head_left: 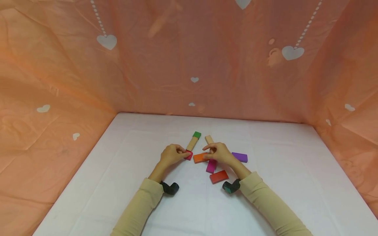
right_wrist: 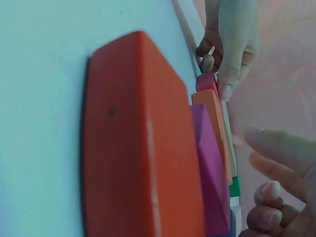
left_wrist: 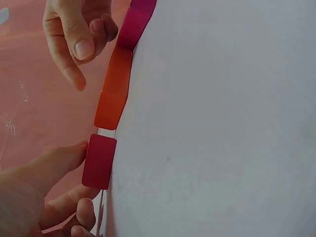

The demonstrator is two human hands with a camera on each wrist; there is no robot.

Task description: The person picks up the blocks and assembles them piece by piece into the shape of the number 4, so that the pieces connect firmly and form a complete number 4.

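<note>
In the head view my left hand (head_left: pixel 172 154) pinches a pinkish-red wooden block (head_left: pixel 188 157) between thumb and fingers. The left wrist view shows this block (left_wrist: pixel 99 162) low on the white surface, a small gap from the end of an orange block (left_wrist: pixel 113 94). My right hand (head_left: pixel 221 153) is over the orange block, thumb and index finger apart and the other fingers loosely curled, holding nothing. A magenta block (head_left: pixel 211 166) meets the orange one at an angle. Beyond the left hand, a plain wooden block (head_left: pixel 192 143) lies in line with a green block (head_left: pixel 197 134).
Nearest me lies a red block (head_left: pixel 219 177), large in the right wrist view. A purple block (head_left: pixel 240 157) sits right of my right hand, and another plain wooden block (head_left: pixel 208 138) shows beyond it. Orange cloth (head_left: pixel 206 65) with white hearts surrounds the white table (head_left: pixel 189 209).
</note>
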